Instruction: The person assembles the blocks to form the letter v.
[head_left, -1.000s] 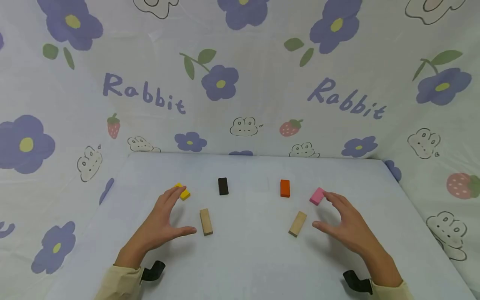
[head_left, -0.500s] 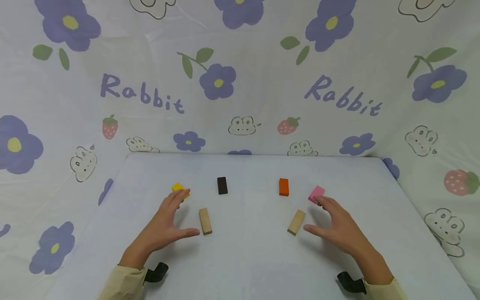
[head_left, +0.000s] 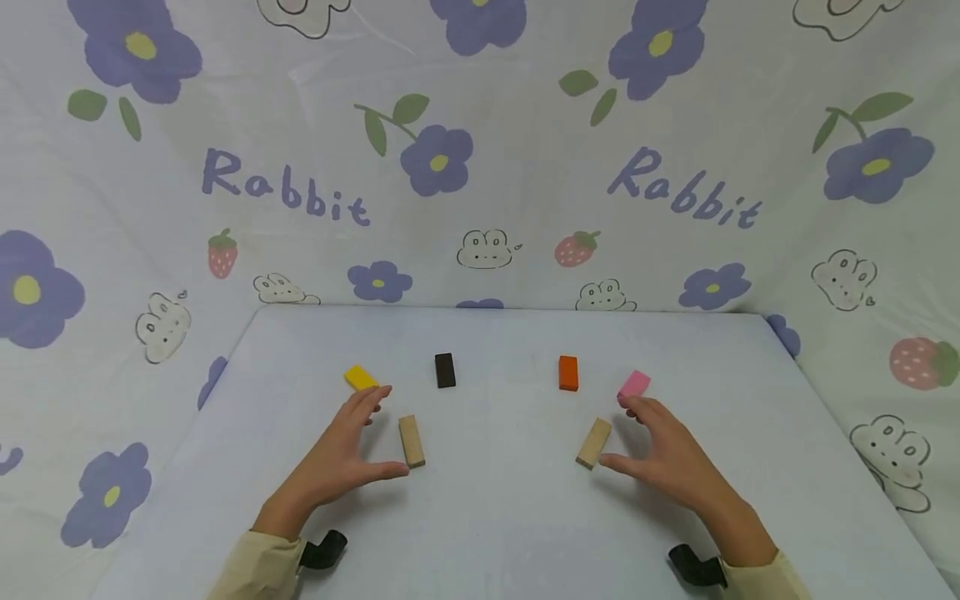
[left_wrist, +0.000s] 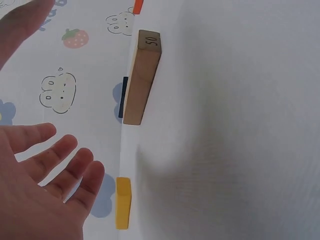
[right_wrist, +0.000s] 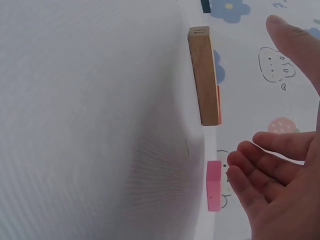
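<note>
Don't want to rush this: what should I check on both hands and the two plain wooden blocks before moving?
1. Left hand empty, fingers open: ok.
2. Right hand empty, fingers open: ok.
3. Left wooden block lying flat, apart from other blocks: ok.
4. Right wooden block lying flat, apart from other blocks: ok.
5. Grip on either block: not ok, neither is held.
6. Undersides of both: cannot tell, hidden.

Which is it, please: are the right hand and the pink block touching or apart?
Apart: the right wrist view shows a gap between right hand and pink block.
</note>
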